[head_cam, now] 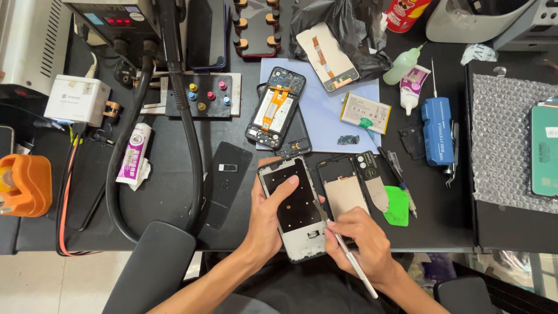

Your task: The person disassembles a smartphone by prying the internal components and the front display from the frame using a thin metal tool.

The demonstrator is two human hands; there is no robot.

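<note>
- Left hand (268, 218) holds a phone frame (293, 206) at lower centre of the frame, thumb laid across its dark inner face, fingers wrapped behind its left edge.
- Right hand (358, 241) pinches a slim metal tool (351, 261), pen-style; the tip sits at the frame's right edge, just below mid-height.
- Second phone shell (343, 189) lies flat on the black worktop (174, 192), just right of the held frame, a tan plate inside it.
- Green pick (397, 206) sits beside that shell, to its right, next to a thin pen-like tool.
- Opened phone with an orange flex cable (275, 107) rests tilted on a pale blue mat (325, 110) at upper centre.
- Flat battery (365, 113) and a small circuit board (347, 139) lie on the same mat, right part.
- Blue electric screwdriver (437, 131) lies right of the mat, tip pointing to the top of the frame.
- Black hose (192, 145) loops down the left-centre from the rework station (113, 20) at upper left.
- Dark back cover (224, 183) lies left of the left hand.
- Bubble wrap sheet (505, 139) covers the right edge area.
</note>
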